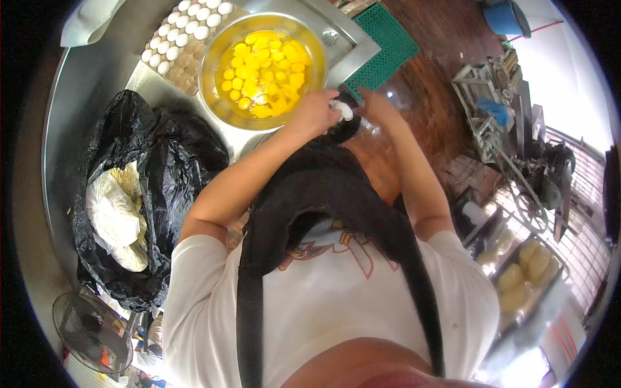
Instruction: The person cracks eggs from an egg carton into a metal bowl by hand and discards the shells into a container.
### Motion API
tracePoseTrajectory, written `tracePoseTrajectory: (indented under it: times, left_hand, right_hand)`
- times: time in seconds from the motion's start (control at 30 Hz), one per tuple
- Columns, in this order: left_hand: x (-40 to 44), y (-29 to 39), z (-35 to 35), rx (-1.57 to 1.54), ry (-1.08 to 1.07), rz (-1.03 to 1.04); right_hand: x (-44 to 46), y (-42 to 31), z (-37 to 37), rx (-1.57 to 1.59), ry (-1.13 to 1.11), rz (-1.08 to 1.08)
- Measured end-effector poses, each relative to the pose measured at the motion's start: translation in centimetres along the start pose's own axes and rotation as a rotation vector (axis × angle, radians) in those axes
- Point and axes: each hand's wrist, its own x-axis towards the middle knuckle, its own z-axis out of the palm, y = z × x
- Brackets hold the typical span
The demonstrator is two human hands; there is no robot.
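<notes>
My left hand (314, 115) is beside the lower right rim of a large metal bowl (206, 97), its fingers closed on a white eggshell (343, 111). My right hand (380, 108) is just right of the shell, apart from the left hand. Its fingers are smeared by motion, and I cannot make out anything in them. Many yolks (262, 71) lie in clear egg white inside the bowl. Behind the bowl's left side, a cardboard egg tray (187, 61) carries several white eggs (173, 53), with bare hollows nearest the bowl. Something black (343, 132) shows below my hands.
On the metal table (61, 123) at left, a black plastic bag (184, 152) surrounds a clear bag of pale material (116, 213). A green perforated mat or crate (388, 45) is beyond the table corner. A fan (92, 333) stands lower left, a metal rack (482, 110) right.
</notes>
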Motion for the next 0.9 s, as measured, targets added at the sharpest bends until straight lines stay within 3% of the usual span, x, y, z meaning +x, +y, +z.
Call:
tracePoseTrajectory:
  times: [0.1, 0.27, 0.47, 0.67, 0.77, 0.9]
  left_hand:
    - [0.6, -0.7, 1.7, 0.033, 0.125, 0.161]
    - [2.1, -1.7, 4.8, 0.089, 0.055, 0.215]
    - [3.5, -4.5, 9.2, 0.131, 0.004, 0.190]
    - [2.0, -1.1, 6.3, -0.052, 0.019, 0.187]
    - [1.3, -0.2, 5.5, -0.126, 0.053, 0.253]
    - [1.0, 0.6, 5.3, -0.041, 0.135, 0.409]
  right_hand:
    - [-0.7, 1.7, 0.1, 0.014, 0.067, 0.049]
    - [-1.1, 4.6, 1.3, -0.020, 0.197, 0.036]
    - [-1.4, 5.4, 1.8, 0.043, 0.174, 0.106]
    - [-2.7, 5.9, 1.9, 0.106, 0.238, 0.035]
    - [-4.9, 2.7, -0.8, 0.321, 0.142, 0.020]
    - [-6.4, 1.6, -1.0, 0.477, 0.170, -0.289]
